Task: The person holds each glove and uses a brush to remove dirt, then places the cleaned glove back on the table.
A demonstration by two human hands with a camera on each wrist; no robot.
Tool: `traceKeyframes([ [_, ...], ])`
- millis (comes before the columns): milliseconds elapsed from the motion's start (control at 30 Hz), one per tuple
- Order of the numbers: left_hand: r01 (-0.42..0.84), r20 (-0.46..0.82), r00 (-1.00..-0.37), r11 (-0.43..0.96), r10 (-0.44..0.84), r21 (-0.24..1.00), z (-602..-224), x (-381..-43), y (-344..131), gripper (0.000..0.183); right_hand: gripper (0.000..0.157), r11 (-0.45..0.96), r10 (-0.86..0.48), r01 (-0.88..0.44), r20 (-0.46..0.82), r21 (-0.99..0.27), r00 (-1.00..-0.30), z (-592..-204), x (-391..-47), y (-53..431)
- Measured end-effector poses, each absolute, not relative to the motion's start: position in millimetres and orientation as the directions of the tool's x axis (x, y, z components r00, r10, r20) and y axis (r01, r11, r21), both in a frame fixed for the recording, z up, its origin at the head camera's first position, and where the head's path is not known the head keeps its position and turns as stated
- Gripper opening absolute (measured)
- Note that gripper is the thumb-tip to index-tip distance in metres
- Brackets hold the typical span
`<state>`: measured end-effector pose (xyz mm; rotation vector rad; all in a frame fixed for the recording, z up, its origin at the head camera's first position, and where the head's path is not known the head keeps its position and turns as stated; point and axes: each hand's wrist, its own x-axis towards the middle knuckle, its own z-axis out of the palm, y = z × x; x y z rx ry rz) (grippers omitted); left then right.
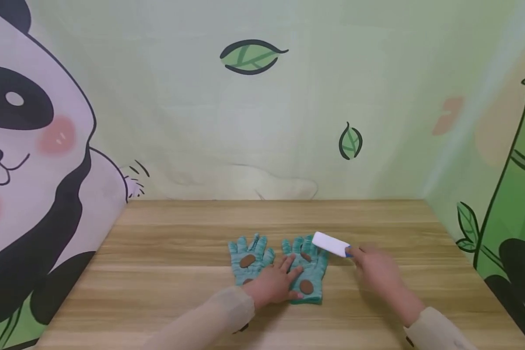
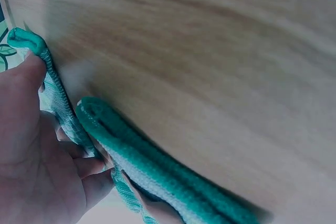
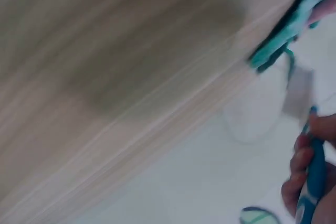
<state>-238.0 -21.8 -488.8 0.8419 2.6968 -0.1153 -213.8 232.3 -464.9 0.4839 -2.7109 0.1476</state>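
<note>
Two teal knitted gloves with brown oval patches lie side by side on the table, fingers pointing away: a left glove [image 1: 240, 250] and a right glove [image 1: 317, 272]. My left hand [image 1: 273, 284] rests with spread fingers on the right glove, its wrist side covering part of the left one. In the left wrist view, green cuffs [image 2: 173, 166] show beside this hand [image 2: 42, 150]. My right hand [image 1: 378, 270] grips the blue handle [image 3: 315, 174] of a tool with a white, block-shaped head [image 1: 330, 244]. That head is at the right glove's fingers; whether it touches them I cannot tell.
The wooden table [image 1: 179, 218] runs back to a pale green cloth wall [image 1: 179, 121] printed with leaves. A printed panda [image 1: 70, 170] is on the left side and printed bamboo [image 1: 507, 204] on the right.
</note>
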Motion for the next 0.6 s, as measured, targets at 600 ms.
traceKeyframes([
  [600, 0.567, -0.328, -0.775, 0.824, 0.540, 0.016, -486, -232, -20, 0.075, 0.023, 0.902, -0.342, -0.415, 0.386, -0.120, -0.857, -464, -208, 230],
])
